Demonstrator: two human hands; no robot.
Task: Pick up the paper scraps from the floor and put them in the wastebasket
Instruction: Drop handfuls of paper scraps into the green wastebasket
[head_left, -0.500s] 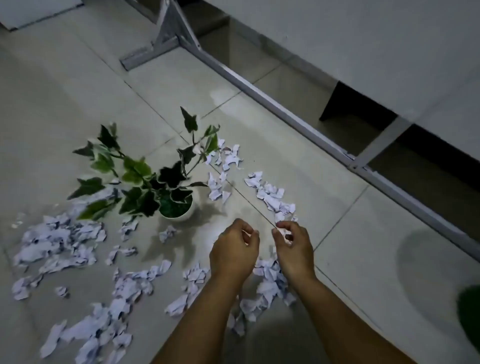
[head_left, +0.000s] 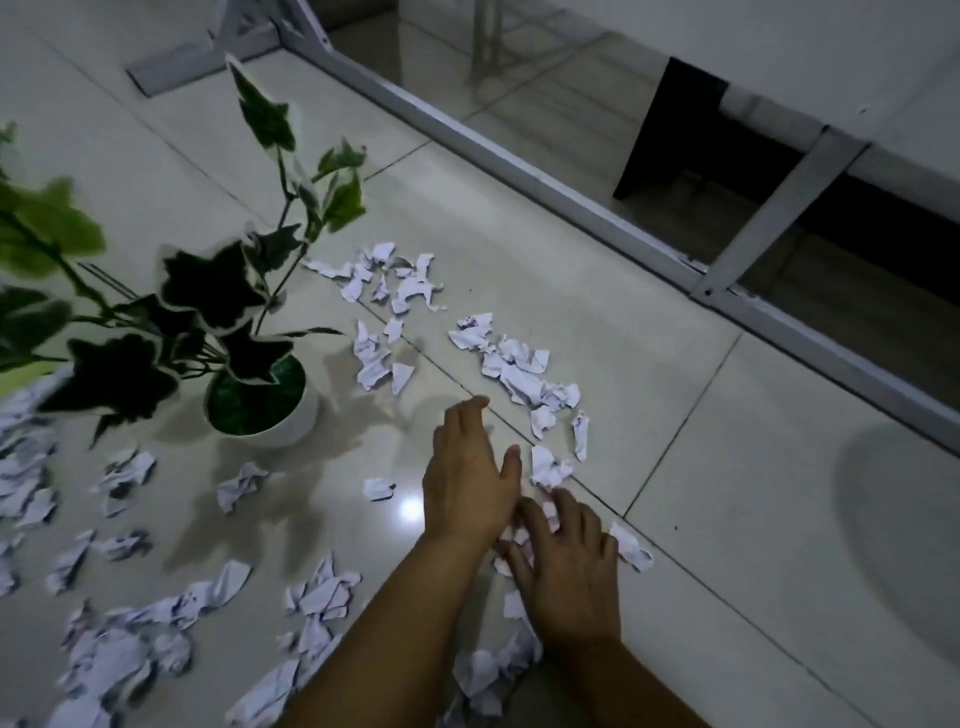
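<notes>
Raking with spread fingers, the right hand (head_left: 563, 566) presses paper scraps (head_left: 519, 371) on the floor (head_left: 727, 467) beside the potted plant (head_left: 260, 400), toward the flat, open left hand (head_left: 470, 480); no wastebasket shows.

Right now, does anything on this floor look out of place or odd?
Yes. Torn paper scraps lie scattered over the tiled floor, around the upright potted plant and under both hands. No wastebasket is in view.
</notes>
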